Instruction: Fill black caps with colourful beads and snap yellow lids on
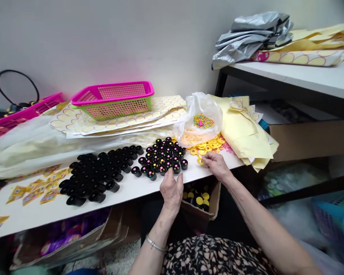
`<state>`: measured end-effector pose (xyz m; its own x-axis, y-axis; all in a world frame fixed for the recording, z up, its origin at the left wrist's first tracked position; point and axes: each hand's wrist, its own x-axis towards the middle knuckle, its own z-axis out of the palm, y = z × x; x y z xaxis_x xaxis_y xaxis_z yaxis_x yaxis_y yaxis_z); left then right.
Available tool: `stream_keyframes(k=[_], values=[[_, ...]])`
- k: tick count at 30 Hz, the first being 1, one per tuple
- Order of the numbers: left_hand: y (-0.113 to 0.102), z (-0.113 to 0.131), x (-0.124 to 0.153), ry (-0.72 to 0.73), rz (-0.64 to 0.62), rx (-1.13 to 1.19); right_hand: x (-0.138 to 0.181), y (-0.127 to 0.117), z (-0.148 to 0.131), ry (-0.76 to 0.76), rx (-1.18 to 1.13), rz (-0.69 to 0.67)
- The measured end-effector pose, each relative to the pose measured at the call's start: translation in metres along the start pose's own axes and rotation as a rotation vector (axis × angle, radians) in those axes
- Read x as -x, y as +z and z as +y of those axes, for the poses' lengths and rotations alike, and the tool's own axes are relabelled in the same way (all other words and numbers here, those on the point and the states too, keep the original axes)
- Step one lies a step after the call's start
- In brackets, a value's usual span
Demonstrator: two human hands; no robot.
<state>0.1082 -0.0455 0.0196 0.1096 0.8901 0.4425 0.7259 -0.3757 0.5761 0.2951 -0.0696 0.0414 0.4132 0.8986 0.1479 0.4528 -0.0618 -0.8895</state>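
Observation:
My left hand [172, 190] is at the front edge of a cluster of small black cups [156, 157], its thumb held apart from its fingers. Its fingertips are right by the nearest cups; I cannot tell whether they touch one. Many of these cups have pink, yellow or other coloured beads inside. My right hand [216, 166] is closed in a pinch at a yellow ring [200, 160] near the table's front edge. Behind it is a pile of yellow rings [210, 145]. A clear plastic bag [199, 103] with small multicoloured beads [203, 121] stands behind the pile.
More black cups [96, 173] stand in a block at left, beside small yellow printed packets [36, 191]. A pink and green basket [114, 100] rests on printed sheets. Yellow paper [243, 131] lies at right. Below the table edge is a cardboard box [215, 202] with yellow and black pieces.

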Motion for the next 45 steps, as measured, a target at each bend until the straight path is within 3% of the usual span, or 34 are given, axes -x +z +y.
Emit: stream_keyframes(k=[4,9,15,21,24,27,31,38,45], values=[[0.005,0.006,-0.003,-0.081,-0.005,-0.05,-0.003,-0.007,-0.006,0.077,0.123,-0.185],[0.008,0.011,-0.005,-0.097,0.03,-0.015,-0.009,-0.001,-0.01,0.028,0.56,-0.153],[0.007,0.013,-0.005,-0.102,0.028,0.033,0.012,0.009,-0.011,-0.079,0.787,-0.077],[0.006,0.014,-0.005,-0.131,0.036,0.001,0.024,0.017,-0.016,-0.031,0.795,-0.062],[0.006,0.012,-0.002,-0.093,0.047,0.045,0.024,0.015,-0.013,-0.035,0.677,-0.022],[0.005,0.009,0.002,-0.008,0.012,0.135,0.029,0.012,-0.017,-0.158,0.383,0.038],[0.002,0.006,0.007,0.057,-0.046,0.257,0.039,0.022,-0.037,-0.356,0.118,-0.086],[-0.004,0.0,0.008,0.007,-0.11,0.289,0.04,0.05,-0.044,-0.375,0.19,-0.148],[-0.01,-0.002,0.002,-0.07,-0.201,0.42,0.038,0.055,-0.049,-0.34,0.234,-0.19]])
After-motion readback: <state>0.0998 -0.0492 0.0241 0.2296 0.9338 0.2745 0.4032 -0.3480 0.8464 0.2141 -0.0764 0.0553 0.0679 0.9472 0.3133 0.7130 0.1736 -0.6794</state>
